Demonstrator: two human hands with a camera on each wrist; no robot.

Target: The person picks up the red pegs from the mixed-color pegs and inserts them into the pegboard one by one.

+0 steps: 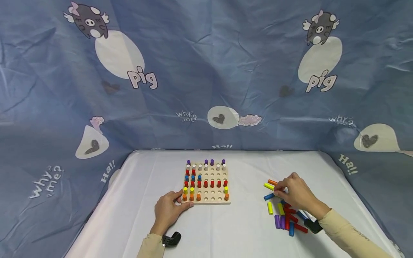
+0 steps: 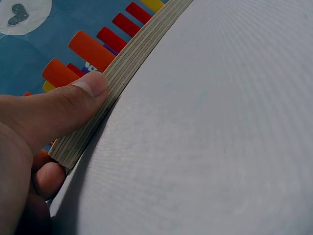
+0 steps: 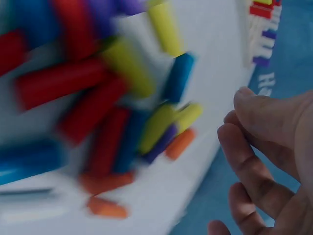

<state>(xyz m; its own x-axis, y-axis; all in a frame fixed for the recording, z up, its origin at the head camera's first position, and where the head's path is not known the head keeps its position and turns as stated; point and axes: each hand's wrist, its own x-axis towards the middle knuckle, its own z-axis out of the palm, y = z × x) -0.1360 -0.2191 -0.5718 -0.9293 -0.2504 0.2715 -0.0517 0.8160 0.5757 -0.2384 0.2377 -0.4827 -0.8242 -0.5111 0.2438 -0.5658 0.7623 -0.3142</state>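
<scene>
At its near left corner, a wooden pegboard (image 1: pixel 213 201) is held by my left hand (image 1: pixel 169 209). The thumb presses the board's near edge and other fingers lie at its left side, as the left wrist view shows with the thumb on the plywood edge (image 2: pixel 122 83). Upright pegs stand in rows: purple, white, red, blue, red, yellow and orange from far to near. Over the far end of a pile of loose pegs, my right hand (image 1: pixel 297 191) hovers with loosely bent fingers. No peg shows between its fingers (image 3: pixel 244 156) in the right wrist view.
Loose red pegs (image 1: pixel 292 217), purple pegs (image 1: pixel 280 222), yellow pegs (image 1: pixel 270 208) and blue pegs (image 1: pixel 292 229) lie scattered on the white tablecloth (image 1: pixel 238 229). An orange peg (image 1: pixel 272 182) lies at the far end. Patterned blue fabric (image 1: pixel 200 89) rises behind the table.
</scene>
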